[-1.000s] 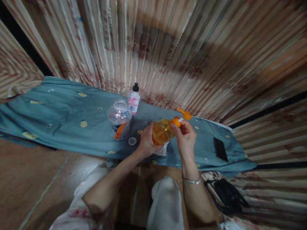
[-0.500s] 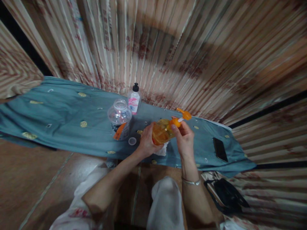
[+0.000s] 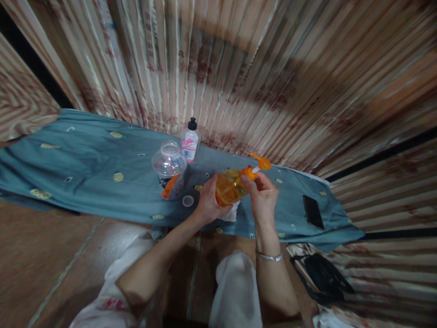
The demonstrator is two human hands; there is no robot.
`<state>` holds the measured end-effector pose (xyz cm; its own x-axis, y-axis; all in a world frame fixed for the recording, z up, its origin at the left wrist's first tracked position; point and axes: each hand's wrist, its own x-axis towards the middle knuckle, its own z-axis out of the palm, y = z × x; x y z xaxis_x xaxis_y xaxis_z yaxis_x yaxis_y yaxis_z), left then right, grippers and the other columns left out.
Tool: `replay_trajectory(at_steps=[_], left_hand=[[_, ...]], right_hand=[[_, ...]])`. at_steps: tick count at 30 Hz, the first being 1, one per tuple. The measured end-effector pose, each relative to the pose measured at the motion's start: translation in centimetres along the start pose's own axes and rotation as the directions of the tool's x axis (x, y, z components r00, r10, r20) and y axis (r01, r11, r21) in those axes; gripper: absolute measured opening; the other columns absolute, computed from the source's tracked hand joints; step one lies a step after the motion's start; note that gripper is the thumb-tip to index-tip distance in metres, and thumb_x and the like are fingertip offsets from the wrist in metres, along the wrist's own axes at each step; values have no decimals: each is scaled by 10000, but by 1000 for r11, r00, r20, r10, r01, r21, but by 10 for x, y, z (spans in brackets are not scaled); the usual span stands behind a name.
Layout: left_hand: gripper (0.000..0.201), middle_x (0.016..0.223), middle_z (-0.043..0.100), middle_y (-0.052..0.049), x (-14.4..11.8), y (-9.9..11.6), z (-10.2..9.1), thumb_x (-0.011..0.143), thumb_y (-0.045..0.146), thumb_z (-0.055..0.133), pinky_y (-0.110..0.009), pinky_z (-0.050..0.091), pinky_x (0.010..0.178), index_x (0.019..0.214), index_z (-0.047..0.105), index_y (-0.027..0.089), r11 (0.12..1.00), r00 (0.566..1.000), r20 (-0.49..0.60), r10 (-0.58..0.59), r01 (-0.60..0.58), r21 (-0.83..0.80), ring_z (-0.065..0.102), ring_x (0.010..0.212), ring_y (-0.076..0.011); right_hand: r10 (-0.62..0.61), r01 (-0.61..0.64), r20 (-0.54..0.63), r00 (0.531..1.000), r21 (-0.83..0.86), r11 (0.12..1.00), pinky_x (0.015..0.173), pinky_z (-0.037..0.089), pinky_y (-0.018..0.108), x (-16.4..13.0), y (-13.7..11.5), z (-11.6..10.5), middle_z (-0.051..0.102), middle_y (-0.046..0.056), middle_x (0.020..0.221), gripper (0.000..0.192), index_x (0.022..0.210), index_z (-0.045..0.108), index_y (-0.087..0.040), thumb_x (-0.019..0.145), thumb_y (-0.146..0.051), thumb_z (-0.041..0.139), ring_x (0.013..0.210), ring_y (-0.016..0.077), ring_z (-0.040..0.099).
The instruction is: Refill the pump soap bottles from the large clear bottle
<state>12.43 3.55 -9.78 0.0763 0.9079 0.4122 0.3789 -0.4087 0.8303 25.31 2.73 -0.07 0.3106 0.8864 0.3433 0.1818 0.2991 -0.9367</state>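
My left hand (image 3: 209,202) is wrapped round the lower body of a pump bottle (image 3: 229,187) with amber liquid inside, tilted so its top leans to the right. At its neck, the fingers of my right hand (image 3: 262,196) are closed on the orange collar of the pump head (image 3: 250,172). The orange spout and white stem stick up above those fingers. Under the bottle lies a white tissue (image 3: 231,214), partly hidden. Left of my left hand are a small clear cap (image 3: 187,201) and a wide clear plastic jar (image 3: 169,166) without a lid.
Behind the jar stands a clear bottle (image 3: 190,145) with a pink label and black cap. A dark phone (image 3: 313,212) lies at the right on the teal cloth (image 3: 88,168). A black bag (image 3: 321,275) is below the bench's right end. A pleated curtain (image 3: 211,77) hangs behind.
My right hand has shifted its fingers slightly round the pump collar. The bottle stays tilted in my left hand, and the other things have kept their places.
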Motion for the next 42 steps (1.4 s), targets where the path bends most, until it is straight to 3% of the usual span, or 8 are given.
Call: replay_trajectory(at_steps=[7,11,14,18,22,26,34,42], left_hand=[[1018,1359,484,-171,4,1,-6,532,287,834,-551,367,1086,1393,304,167,999,1000,-13,21,-22,-41,468,1260,-385],[1011,1311,522,-105,6,0,-13,523,283,841,-538,409,1065,1393,327,229,995,999,-19,28,-29,-95,506,1225,-377],[990,1362,486,-101,7,-3,-18,558,277,819,-535,374,1099,1404,307,241,993,1000,-4,31,-31,-112,460,1290,-363],[1021,1417,439,-111,8,-9,-22,555,279,826,-511,335,1127,1415,278,241,990,1000,-21,0,-3,-141,433,1330,-320],[1033,1408,445,-115,14,-15,-24,560,297,840,-469,348,1118,1417,268,229,981,999,-47,-17,7,-194,452,1314,-288],[995,1321,502,-100,21,-15,-24,554,347,851,-451,405,1068,1383,315,221,968,996,-79,-34,13,-249,504,1254,-284],[983,1275,539,-67,24,-8,-27,499,339,876,-426,430,1040,1336,374,222,963,992,-102,-71,41,-267,537,1205,-276],[976,1201,589,-73,26,-16,-52,487,348,881,-435,483,975,1315,383,212,934,982,-148,-115,56,-354,593,1120,-269]], right_hand=[[-25,23,31,999,79,997,1011,445,397,0,13,-7,674,84,1165,468,1093,652,-204,729,-497,673,1095,198,615],[82,-56,81,993,-285,957,1016,443,418,-3,51,-23,611,134,1277,547,1210,576,-178,839,-563,460,1184,202,576],[177,-104,142,974,-414,904,1040,413,486,-13,82,-29,572,162,1327,590,1236,567,-179,758,-525,592,1235,255,542],[295,-128,243,924,-530,838,1118,298,530,-35,105,-24,410,201,1471,950,1328,509,-171,479,-444,834,1394,341,350],[353,-27,341,871,-685,728,1122,235,594,-50,109,-16,244,216,1552,1106,1447,355,-178,492,-469,830,1440,379,231],[296,78,396,869,-701,709,1133,295,473,-53,106,-13,335,172,1520,977,1439,371,-181,585,-399,793,1410,310,316],[200,106,344,917,-695,711,1006,413,356,-57,110,-3,643,113,1172,312,1097,654,-177,816,-205,519,1142,218,556],[209,-43,134,969,-740,672,793,460,297,-45,120,-40,702,75,929,249,959,674,-184,853,-262,463,850,183,639]])
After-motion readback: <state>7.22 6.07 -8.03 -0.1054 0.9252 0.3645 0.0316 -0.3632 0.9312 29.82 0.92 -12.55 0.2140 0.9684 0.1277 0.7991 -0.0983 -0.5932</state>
